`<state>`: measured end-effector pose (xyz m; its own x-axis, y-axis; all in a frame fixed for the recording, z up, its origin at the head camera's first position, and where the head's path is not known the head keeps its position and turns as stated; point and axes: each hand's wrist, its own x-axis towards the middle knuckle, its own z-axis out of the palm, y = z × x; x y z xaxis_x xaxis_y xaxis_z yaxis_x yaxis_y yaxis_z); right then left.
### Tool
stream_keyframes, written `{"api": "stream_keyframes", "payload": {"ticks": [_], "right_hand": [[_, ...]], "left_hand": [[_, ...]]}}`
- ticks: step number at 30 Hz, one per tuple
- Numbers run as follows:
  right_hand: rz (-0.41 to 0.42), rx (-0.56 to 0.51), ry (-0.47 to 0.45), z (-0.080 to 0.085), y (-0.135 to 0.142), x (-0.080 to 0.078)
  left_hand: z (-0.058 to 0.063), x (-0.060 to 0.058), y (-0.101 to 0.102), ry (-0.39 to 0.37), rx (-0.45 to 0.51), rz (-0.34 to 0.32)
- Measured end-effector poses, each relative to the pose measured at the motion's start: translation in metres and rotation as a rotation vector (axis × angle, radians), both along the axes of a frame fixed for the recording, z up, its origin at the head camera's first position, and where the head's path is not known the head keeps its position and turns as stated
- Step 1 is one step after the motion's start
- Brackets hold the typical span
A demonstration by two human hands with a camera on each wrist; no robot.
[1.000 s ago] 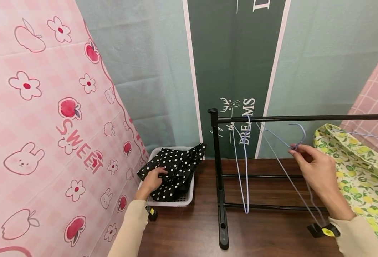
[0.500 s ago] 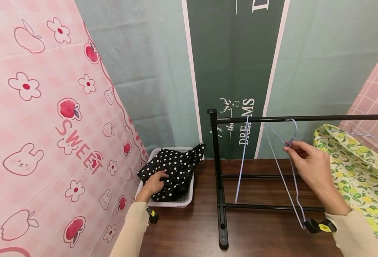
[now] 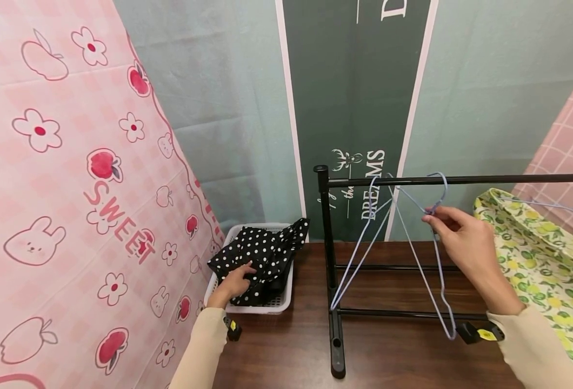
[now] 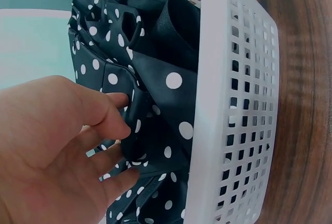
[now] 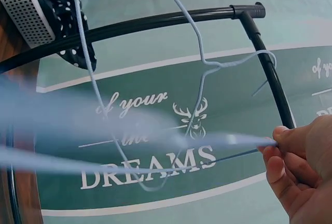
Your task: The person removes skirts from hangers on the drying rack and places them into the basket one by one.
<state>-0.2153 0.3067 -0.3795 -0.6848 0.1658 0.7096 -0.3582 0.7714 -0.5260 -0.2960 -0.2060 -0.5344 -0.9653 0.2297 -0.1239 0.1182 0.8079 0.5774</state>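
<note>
My right hand (image 3: 466, 237) pinches a thin pale blue wire hanger (image 3: 445, 190) at its twisted neck. The hook of this hanger is at the black rail (image 3: 510, 179), its top slightly above it; whether it bears on the rail I cannot tell. A second blue wire hanger (image 3: 373, 209) hangs from the rail to the left, tilted. At the left, my left hand (image 3: 235, 281) rests on black cloth with white dots (image 3: 263, 246), bunched in a white plastic basket (image 3: 254, 310). In the left wrist view, relaxed fingers touch a fold of the cloth.
The black rack's end post (image 3: 332, 270) stands between basket and hangers, on a brown wood-look surface (image 3: 306, 346). Lemon-print fabric (image 3: 544, 270) hangs at the right, near another wire hanger. Printed curtains (image 3: 228, 108) enclose the back and sides.
My right hand has moved left and up, bringing the held hanger's hook from below the rail up to it. The second hanger has swung and turned. My left hand has barely moved.
</note>
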Motion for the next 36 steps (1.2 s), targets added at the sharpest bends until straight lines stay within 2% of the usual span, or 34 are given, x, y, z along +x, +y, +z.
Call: {"api": "stream_keyframes", "payload": {"ticks": [10,21,36], "right_hand": [[0.018,-0.009,-0.046,0.004,-0.006,-0.009],[0.029,-0.023,-0.095,0.008,-0.009,-0.015],[0.031,0.027,-0.203,-0.010,-0.005,-0.033]], "left_hand": [[0.002,0.004,0.002,0.023,0.011,-0.026],[-0.003,0.005,0.001,0.022,0.014,-0.013],[-0.007,0.004,0.001,0.020,0.044,-0.009]]}}
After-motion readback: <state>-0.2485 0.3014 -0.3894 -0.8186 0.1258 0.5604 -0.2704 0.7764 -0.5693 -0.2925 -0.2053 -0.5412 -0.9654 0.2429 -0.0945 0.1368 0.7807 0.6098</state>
